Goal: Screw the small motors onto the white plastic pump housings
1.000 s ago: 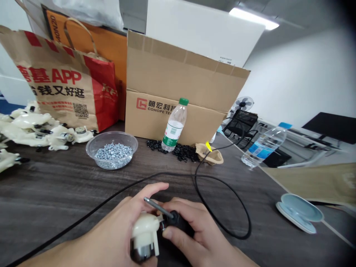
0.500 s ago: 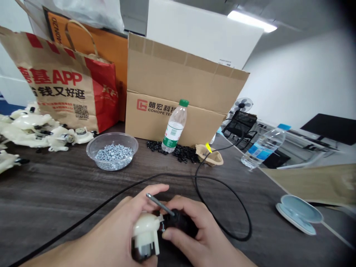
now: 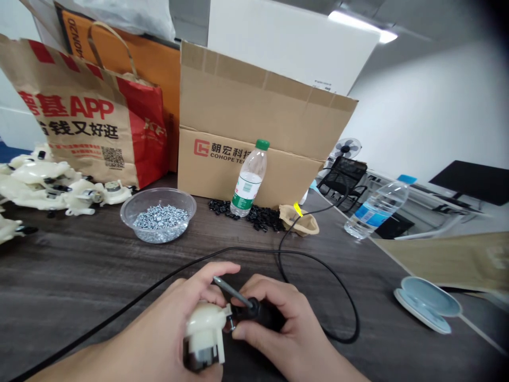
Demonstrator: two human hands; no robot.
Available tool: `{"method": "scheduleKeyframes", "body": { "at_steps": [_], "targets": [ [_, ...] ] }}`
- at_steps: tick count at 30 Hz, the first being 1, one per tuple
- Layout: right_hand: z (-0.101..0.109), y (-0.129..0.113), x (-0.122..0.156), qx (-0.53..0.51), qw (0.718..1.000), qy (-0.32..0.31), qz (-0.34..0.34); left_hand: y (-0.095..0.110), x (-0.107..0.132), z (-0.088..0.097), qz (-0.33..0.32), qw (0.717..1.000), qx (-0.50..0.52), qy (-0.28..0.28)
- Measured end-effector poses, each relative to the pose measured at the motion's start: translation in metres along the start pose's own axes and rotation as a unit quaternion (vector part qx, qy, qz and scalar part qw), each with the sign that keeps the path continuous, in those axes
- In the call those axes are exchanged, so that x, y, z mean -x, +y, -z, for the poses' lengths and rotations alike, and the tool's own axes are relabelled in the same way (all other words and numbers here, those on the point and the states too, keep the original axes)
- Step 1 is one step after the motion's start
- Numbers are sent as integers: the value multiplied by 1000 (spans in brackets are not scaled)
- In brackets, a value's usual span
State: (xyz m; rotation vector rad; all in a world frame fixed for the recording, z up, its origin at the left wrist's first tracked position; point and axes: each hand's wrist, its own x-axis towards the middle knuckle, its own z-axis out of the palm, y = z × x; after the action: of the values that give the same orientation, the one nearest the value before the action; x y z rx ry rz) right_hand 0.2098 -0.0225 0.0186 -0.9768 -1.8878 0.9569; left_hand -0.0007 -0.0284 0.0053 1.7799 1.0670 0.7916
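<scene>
My left hand (image 3: 175,323) is closed round a cream plastic housing (image 3: 209,321) with a silver motor-like cylinder in its lower end. Its index finger points out above the housing. In my right hand (image 3: 284,329) is a screwdriver (image 3: 238,295) with a black handle; its metal shaft slants up and to the left, away from the housing. A small screw (image 3: 232,322) stands at the housing's right edge by my right thumb tip. A small black piece lies between the housing and the handle, partly hidden by my fingers.
A clear bowl of screws (image 3: 159,217) stands ahead on the left, near a heap of cream assemblies (image 3: 43,183). Black small parts (image 3: 264,218) lie round a green-capped bottle (image 3: 247,185). A black cable (image 3: 238,248) loops across the table. An open pale case (image 3: 427,305) sits right.
My left hand and the housing have shifted slightly left. The right hand with the screwdriver has moved a little right, so the gap between the hands is slightly wider.
</scene>
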Motion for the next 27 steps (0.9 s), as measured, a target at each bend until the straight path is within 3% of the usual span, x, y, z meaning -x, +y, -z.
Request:
{"method": "scheduleKeyframes", "body": {
  "at_steps": [11,19,27],
  "targets": [
    [0,0,0,-11,1000,5,-5,-3,1,-1,-15,999,-42,0],
    [-3,-5,-3,-56,988,48,-136,3,-3,2,-62,997,-38,-3],
    [-3,2,0,-21,994,42,-97,10,-5,1,-101,995,-20,5]
  ]
}}
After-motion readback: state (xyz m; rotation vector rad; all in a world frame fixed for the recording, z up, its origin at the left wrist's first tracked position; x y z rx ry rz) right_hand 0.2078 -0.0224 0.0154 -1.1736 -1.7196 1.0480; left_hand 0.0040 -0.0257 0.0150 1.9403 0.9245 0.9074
